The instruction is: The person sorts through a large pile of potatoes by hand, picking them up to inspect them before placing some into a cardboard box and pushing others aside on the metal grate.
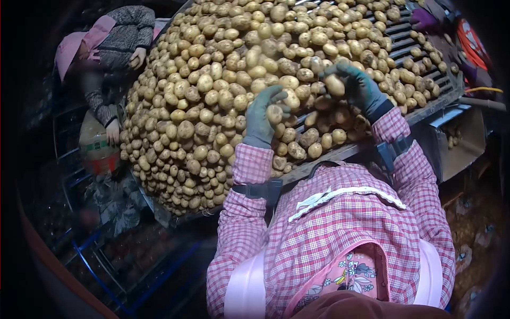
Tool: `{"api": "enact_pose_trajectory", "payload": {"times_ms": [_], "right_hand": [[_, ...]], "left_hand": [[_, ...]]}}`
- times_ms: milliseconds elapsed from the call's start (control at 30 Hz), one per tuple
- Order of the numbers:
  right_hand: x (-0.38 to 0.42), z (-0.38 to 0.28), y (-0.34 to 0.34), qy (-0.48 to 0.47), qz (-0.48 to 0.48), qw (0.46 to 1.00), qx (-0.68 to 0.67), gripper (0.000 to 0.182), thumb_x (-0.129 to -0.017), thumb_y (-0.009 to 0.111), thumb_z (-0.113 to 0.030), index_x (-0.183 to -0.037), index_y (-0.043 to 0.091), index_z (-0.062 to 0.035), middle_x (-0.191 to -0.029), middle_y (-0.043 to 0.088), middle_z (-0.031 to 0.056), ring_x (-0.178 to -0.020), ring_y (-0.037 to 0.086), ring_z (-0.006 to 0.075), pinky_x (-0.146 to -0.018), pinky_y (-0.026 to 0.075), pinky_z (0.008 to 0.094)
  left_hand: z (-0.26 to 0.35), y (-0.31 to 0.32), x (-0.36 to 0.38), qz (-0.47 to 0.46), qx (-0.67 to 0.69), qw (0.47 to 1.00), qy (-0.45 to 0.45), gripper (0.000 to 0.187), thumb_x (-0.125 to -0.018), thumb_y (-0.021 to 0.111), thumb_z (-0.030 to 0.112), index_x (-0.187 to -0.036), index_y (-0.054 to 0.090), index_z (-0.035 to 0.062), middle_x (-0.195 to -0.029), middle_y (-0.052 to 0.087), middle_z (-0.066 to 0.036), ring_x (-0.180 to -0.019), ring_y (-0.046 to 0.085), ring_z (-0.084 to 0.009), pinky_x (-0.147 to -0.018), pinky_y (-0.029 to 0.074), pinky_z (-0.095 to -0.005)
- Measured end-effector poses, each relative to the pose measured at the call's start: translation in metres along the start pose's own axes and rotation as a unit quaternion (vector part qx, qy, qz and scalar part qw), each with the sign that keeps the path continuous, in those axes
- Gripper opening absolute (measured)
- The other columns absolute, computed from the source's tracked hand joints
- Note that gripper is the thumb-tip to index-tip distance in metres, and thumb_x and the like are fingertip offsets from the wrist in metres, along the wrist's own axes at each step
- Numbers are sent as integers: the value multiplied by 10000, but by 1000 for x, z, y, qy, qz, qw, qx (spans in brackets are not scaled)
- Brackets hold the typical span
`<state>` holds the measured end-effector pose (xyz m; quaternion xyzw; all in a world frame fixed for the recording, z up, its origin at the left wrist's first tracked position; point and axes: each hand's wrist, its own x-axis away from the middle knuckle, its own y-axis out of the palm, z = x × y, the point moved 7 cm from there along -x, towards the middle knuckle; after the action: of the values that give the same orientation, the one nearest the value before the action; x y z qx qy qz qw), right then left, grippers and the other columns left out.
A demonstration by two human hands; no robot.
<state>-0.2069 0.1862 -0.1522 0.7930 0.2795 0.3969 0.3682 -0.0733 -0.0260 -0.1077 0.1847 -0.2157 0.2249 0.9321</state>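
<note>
A large heap of potatoes [186, 101] covers a slatted table. My left hand [261, 117], in a green glove, is at the heap's near side with its fingers curled round a small potato [274, 114]. To its right, my right hand [355, 87], gloved too, grips a larger potato [334, 85] between thumb and fingers. Dark slats and several potatoes show between and below the two hands.
Metal slats [401, 40] show at the upper right. A co-worker [125, 34] in a pink head covering reaches in at the left. A bin [462, 143] stands at the right beside the table's edge [319, 159]. An orange coil [471, 45] lies at the far right.
</note>
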Motion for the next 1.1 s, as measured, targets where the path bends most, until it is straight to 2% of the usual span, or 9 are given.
{"api": "enact_pose_trajectory", "payload": {"times_ms": [200,333,400,533,633,767,833,967,1100], "right_hand": [[45,43,13,10,-58,991,116,395,-989,685,-292,-1269,573,-37,-1131,665,42,-967,643,132,-842,531,267],[70,31,-47,-63,-24,996,59,403,-972,690,-186,-1298,552,9,-1162,638,68,-986,639,148,-850,531,283],[120,-18,-53,-74,51,987,133,438,-973,690,-219,-1331,555,-6,-1118,641,52,-931,623,133,-775,535,275],[241,-128,-139,-163,329,863,346,469,-1002,659,-338,-1388,565,-90,-1013,657,4,-669,595,76,-566,501,224],[327,-221,-343,-241,340,698,582,554,-1025,633,-269,-1507,462,-55,-1469,523,116,-1328,503,192,-1126,392,302],[310,-246,-223,-304,361,607,639,497,-1040,582,-165,-1508,462,-49,-1514,483,103,-1329,512,182,-1101,416,303],[230,-206,-198,-279,268,794,469,511,-1023,571,-235,-1502,485,-78,-1451,549,82,-1246,573,173,-1050,453,303],[68,-85,-4,-162,135,860,464,356,-986,644,-263,-1295,671,-88,-1107,698,13,-872,651,86,-758,522,240],[-50,8,62,-204,-30,738,643,378,-928,645,-316,-1210,689,-67,-1108,738,122,-942,710,268,-836,560,381]], "left_hand": [[-47,122,2,-120,134,981,-72,317,-1015,561,235,-1276,625,68,-1179,647,-139,-954,682,-208,-764,612,-335],[-48,171,11,-199,-277,889,305,368,-1016,578,243,-1327,611,49,-1335,582,-148,-1248,569,-251,-1047,477,-343],[-31,183,27,-184,-306,896,263,357,-1002,609,230,-1305,631,43,-1384,552,-145,-1285,544,-254,-1062,468,-352],[44,65,22,14,-369,853,368,230,-937,676,81,-1164,691,45,-1117,661,-75,-1016,639,-176,-881,541,-310],[105,-46,25,212,-550,758,278,313,-885,730,204,-1142,680,32,-1109,649,-144,-1023,635,-275,-905,530,-386],[88,-79,13,246,-668,634,304,458,-864,751,318,-1210,648,37,-1238,564,-188,-1078,601,-338,-932,518,-431],[88,-71,6,242,-640,682,258,484,-874,733,283,-1266,612,27,-1246,563,-183,-1085,612,-339,-927,524,-431],[56,-91,-13,137,-335,911,197,449,-908,685,221,-1293,589,12,-1228,627,-142,-1077,655,-299,-902,567,-399],[48,-100,24,-32,233,968,93,455,-905,679,199,-1319,582,35,-1232,649,-136,-1095,677,-291,-944,597,-419]]}}
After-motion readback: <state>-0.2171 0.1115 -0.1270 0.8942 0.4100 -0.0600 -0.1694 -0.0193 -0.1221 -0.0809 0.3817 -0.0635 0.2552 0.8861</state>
